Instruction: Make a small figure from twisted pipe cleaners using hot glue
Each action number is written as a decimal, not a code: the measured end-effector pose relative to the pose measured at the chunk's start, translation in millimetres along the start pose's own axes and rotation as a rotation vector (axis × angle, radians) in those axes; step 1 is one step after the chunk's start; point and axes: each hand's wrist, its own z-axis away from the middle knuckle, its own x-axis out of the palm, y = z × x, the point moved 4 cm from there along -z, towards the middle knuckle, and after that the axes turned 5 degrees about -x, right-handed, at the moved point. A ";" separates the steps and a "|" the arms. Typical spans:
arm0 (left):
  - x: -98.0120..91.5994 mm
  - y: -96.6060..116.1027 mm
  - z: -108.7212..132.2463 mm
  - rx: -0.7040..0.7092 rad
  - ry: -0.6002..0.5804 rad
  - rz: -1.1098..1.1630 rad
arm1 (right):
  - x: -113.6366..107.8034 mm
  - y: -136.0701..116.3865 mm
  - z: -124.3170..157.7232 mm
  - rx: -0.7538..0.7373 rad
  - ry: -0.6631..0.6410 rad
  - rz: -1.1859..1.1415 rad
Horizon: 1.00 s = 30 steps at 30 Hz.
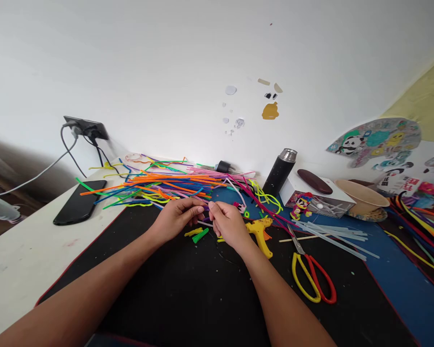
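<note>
My left hand (178,217) and my right hand (227,221) meet over the black mat (180,294), fingertips nearly touching. Each has its thumb and fingers pinched together. A lilac pipe cleaner (205,223) shows between and just below them; most of it is hidden by the fingers. Short cut green pieces (200,235) and yellow pieces (193,232) of pipe cleaner lie just below the hands. A yellow glue gun (261,235) rests beside my right wrist. Behind the hands spreads a pile of many-coloured pipe cleaners (166,183).
Scissors (312,274) with yellow and red handles lie on the right, near clear glue sticks (339,238). A black thermos (280,172), a white box (307,193), a small figure (301,206) and a bowl (361,193) stand behind. A black phone (79,202) lies left.
</note>
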 end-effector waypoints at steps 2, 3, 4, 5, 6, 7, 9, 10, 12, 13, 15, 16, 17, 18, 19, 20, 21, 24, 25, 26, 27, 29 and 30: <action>-0.4 -0.3 0.0 0.022 0.001 -0.079 | 1.0 1.1 0.2 -0.005 -0.010 -0.006; -0.6 -0.1 0.1 0.039 0.005 -0.125 | 1.7 1.5 0.5 -0.005 -0.017 0.000; -0.9 0.3 0.2 0.059 0.010 -0.173 | 2.3 1.7 1.1 -0.003 -0.026 0.018; -1.4 1.0 0.5 0.081 0.019 -0.221 | 2.8 1.5 1.8 -0.003 -0.035 0.047; -2.0 2.1 0.7 0.103 0.033 -0.267 | 3.2 1.0 2.6 -0.005 -0.045 0.080; -2.8 3.5 1.0 0.126 0.051 -0.311 | 3.6 0.3 3.3 -0.009 -0.056 0.109; -4.6 7.2 1.6 0.167 0.088 -0.388 | 4.3 -1.0 4.3 -0.017 -0.079 0.132; -5.5 9.2 1.9 0.183 0.103 -0.416 | 4.6 -1.3 4.5 -0.016 -0.089 0.126; -7.2 12.5 2.6 0.203 0.123 -0.460 | 4.9 -0.9 4.6 -0.006 -0.102 0.096; -7.9 13.8 2.9 0.212 0.129 -0.476 | 5.0 -0.6 4.4 -0.002 -0.103 0.083; -8.9 15.8 3.8 0.236 0.138 -0.492 | 4.8 -0.3 4.1 -0.005 -0.099 0.077; -9.1 16.3 4.2 0.246 0.140 -0.492 | 4.6 -0.5 3.9 -0.012 -0.095 0.087; -9.0 16.1 4.3 0.244 0.140 -0.485 | 4.4 -0.7 3.8 -0.019 -0.091 0.104; -8.5 15.0 4.0 0.225 0.131 -0.465 | 4.2 -0.9 3.8 -0.024 -0.088 0.125; -7.7 13.0 3.3 0.186 0.113 -0.426 | 3.9 -1.2 3.8 -0.026 -0.085 0.143; -6.6 10.2 2.2 0.132 0.087 -0.362 | 3.5 -1.4 3.8 -0.025 -0.082 0.154; -5.3 7.0 0.9 0.068 0.055 -0.273 | 3.1 -1.6 3.6 -0.022 -0.079 0.156; -0.9 -0.9 -3.3 -0.085 -0.043 0.097 | 1.7 -2.8 2.8 -0.011 -0.068 0.109; -0.1 -2.6 -4.5 -0.115 -0.064 0.231 | 1.4 -3.2 2.4 -0.008 -0.069 0.080; 0.4 -3.9 -5.6 -0.136 -0.081 0.357 | 1.4 -3.6 2.0 -0.003 -0.073 0.046; 0.6 -5.0 -6.4 -0.154 -0.092 0.472 | 1.4 -4.0 1.6 0.003 -0.079 0.012; 0.8 -7.1 -7.3 -0.188 -0.106 0.645 | 1.4 -4.4 1.1 0.017 -0.087 -0.048; 1.1 -7.9 -7.5 -0.204 -0.110 0.702 | 1.4 -4.5 0.9 0.024 -0.089 -0.068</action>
